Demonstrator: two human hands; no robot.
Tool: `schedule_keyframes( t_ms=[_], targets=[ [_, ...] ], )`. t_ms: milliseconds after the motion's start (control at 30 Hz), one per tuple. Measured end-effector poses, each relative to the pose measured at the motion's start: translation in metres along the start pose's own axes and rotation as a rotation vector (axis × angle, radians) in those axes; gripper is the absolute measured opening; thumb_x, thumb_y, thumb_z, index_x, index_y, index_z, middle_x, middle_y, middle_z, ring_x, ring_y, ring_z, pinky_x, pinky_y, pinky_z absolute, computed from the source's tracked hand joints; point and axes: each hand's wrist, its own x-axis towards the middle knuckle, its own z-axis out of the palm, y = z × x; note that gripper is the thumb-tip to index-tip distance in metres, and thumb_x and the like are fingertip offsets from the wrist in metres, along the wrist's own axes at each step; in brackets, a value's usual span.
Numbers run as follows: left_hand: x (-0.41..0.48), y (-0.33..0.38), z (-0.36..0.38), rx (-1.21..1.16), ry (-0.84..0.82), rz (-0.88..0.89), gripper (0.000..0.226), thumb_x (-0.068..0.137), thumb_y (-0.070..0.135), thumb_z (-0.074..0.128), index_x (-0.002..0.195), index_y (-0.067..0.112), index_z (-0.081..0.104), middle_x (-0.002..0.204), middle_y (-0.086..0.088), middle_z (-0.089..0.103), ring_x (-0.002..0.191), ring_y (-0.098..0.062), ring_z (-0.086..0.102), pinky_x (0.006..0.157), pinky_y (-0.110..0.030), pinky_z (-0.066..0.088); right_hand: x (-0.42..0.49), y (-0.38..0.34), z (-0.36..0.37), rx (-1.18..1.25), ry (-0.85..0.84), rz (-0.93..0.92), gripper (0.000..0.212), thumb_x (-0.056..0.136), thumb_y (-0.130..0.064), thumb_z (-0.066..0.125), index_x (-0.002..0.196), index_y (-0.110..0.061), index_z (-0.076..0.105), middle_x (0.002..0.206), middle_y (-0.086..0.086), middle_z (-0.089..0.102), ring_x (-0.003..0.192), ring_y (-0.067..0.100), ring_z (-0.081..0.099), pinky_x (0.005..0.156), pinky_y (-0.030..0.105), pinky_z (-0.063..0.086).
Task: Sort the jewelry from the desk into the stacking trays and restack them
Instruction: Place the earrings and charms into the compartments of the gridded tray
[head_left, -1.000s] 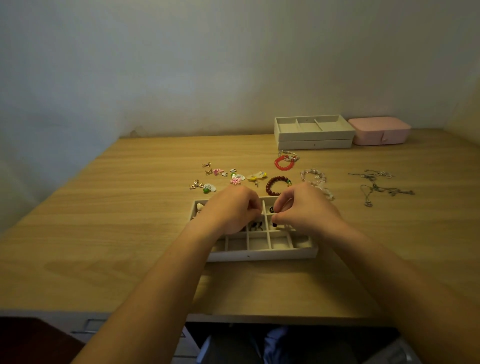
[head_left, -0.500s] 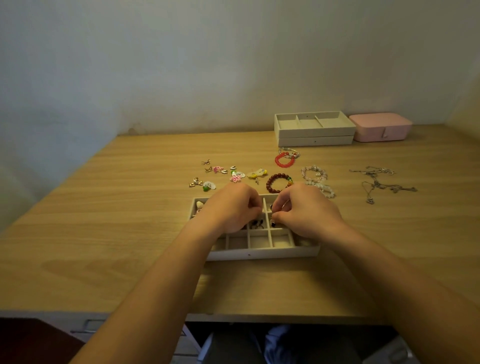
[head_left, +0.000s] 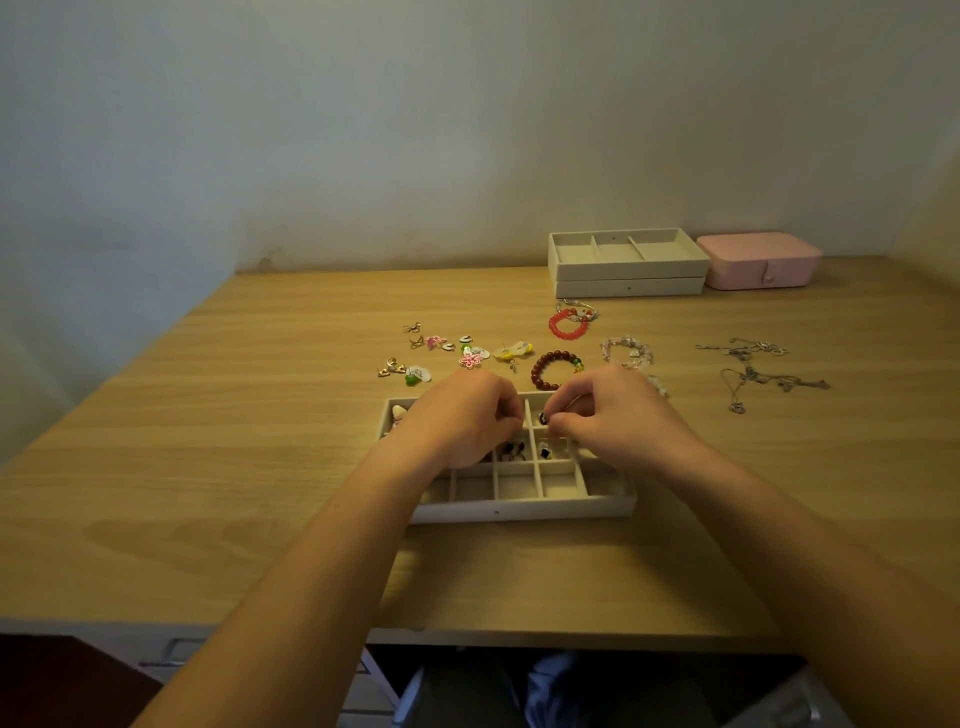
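A white tray with many small compartments lies on the desk in front of me, and a few of its cells hold small earrings. My left hand hovers over its left half with the fingers curled and the fingertips hidden. Over the right half, my right hand pinches a small dark earring above a back cell. Loose earrings, a red bracelet, a brown bead bracelet, a pale pink bracelet and silver necklaces lie on the desk behind the tray.
Two stacked white trays stand at the back of the desk, the top one with three long cells. A shut pink box sits right of them. The wall runs behind and along the left. The desk's front edge is near my body.
Both hands stay over the tray almost in place. The fingertips of the two hands have drawn slightly apart, and the right hand still pinches the small dark piece.
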Motion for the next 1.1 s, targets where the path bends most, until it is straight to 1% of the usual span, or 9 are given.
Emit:
schedule_keyframes(
  t_ms=[433, 500, 567, 667, 833, 933, 967, 1033, 1100],
  targets=[
    [0.003, 0.001, -0.002, 0.004, -0.027, 0.0, 0.005, 0.094, 0.026, 0.067, 0.096, 0.027, 0.071, 0.093, 0.009, 0.069, 0.083, -0.01, 0.063, 0.08, -0.036, 0.057, -0.002, -0.002, -0.001, 0.015, -0.036, -0.021, 0.013, 0.089, -0.02, 0.072, 0.088, -0.033, 0.074, 0.083, -0.013, 0.075, 0.082, 0.003, 0.071, 0.081, 0.037, 0.062],
    [0.004, 0.0, -0.004, 0.012, -0.042, 0.0, 0.005, 0.093, 0.026, 0.068, 0.096, 0.028, 0.072, 0.092, 0.009, 0.069, 0.084, -0.01, 0.063, 0.079, -0.035, 0.057, -0.001, -0.003, -0.004, 0.038, -0.013, -0.033, 0.013, 0.09, -0.017, 0.072, 0.089, -0.029, 0.075, 0.084, -0.011, 0.075, 0.083, 0.003, 0.071, 0.082, 0.035, 0.062],
    [0.007, -0.001, -0.008, -0.011, -0.051, -0.005, 0.005, 0.093, 0.026, 0.068, 0.095, 0.026, 0.073, 0.09, 0.01, 0.068, 0.083, -0.01, 0.062, 0.074, -0.028, 0.054, 0.001, -0.005, -0.01, 0.082, 0.02, -0.038, 0.012, 0.09, -0.015, 0.072, 0.09, -0.026, 0.076, 0.084, -0.011, 0.075, 0.082, 0.002, 0.071, 0.081, 0.031, 0.062],
    [0.018, -0.004, -0.019, -0.098, 0.013, -0.059, 0.005, 0.093, 0.026, 0.069, 0.095, 0.025, 0.074, 0.086, 0.011, 0.068, 0.081, -0.009, 0.063, 0.071, -0.025, 0.051, 0.013, -0.008, -0.017, 0.181, 0.069, -0.009, 0.011, 0.091, -0.011, 0.071, 0.091, -0.021, 0.075, 0.083, -0.007, 0.075, 0.081, 0.003, 0.073, 0.077, 0.025, 0.061],
    [0.055, -0.007, -0.016, -0.059, 0.129, -0.184, 0.01, 0.095, 0.024, 0.066, 0.103, 0.023, 0.072, 0.094, 0.007, 0.069, 0.086, -0.012, 0.064, 0.083, -0.037, 0.058, 0.047, -0.003, -0.023, 0.284, 0.178, 0.067, 0.01, 0.09, -0.009, 0.071, 0.096, -0.016, 0.074, 0.085, -0.005, 0.075, 0.088, 0.006, 0.069, 0.086, 0.034, 0.056],
    [0.077, -0.006, -0.006, 0.028, 0.135, -0.283, 0.012, 0.095, 0.029, 0.066, 0.103, 0.021, 0.071, 0.093, 0.003, 0.069, 0.086, -0.017, 0.064, 0.082, -0.041, 0.058, 0.063, 0.005, -0.025, 0.368, 0.223, 0.14, 0.011, 0.088, -0.011, 0.072, 0.089, -0.02, 0.076, 0.08, -0.007, 0.075, 0.092, 0.01, 0.068, 0.09, 0.049, 0.057],
    [0.082, -0.005, -0.004, 0.076, 0.139, -0.318, 0.014, 0.094, 0.032, 0.066, 0.099, 0.02, 0.07, 0.089, 0.002, 0.068, 0.082, -0.018, 0.063, 0.079, -0.039, 0.058, 0.066, 0.007, -0.025, 0.38, 0.231, 0.148, 0.012, 0.087, -0.012, 0.072, 0.086, -0.023, 0.076, 0.079, -0.008, 0.075, 0.095, 0.013, 0.068, 0.091, 0.054, 0.056],
    [0.091, -0.002, -0.002, 0.153, 0.128, -0.375, 0.024, 0.093, 0.04, 0.068, 0.083, 0.018, 0.063, 0.08, 0.001, 0.063, 0.073, -0.017, 0.059, 0.07, -0.033, 0.054, 0.072, 0.011, -0.024, 0.399, 0.24, 0.153, 0.013, 0.088, -0.012, 0.071, 0.083, -0.023, 0.076, 0.078, -0.008, 0.075, 0.097, 0.013, 0.067, 0.092, 0.055, 0.055],
    [0.099, 0.0, 0.001, 0.191, 0.114, -0.405, 0.036, 0.091, 0.047, 0.067, 0.073, 0.02, 0.052, 0.075, 0.001, 0.058, 0.071, -0.017, 0.055, 0.073, -0.035, 0.053, 0.076, 0.015, -0.022, 0.408, 0.254, 0.15, 0.012, 0.088, -0.01, 0.07, 0.086, -0.019, 0.077, 0.077, -0.008, 0.074, 0.093, 0.006, 0.065, 0.094, 0.052, 0.056]
  ],
)
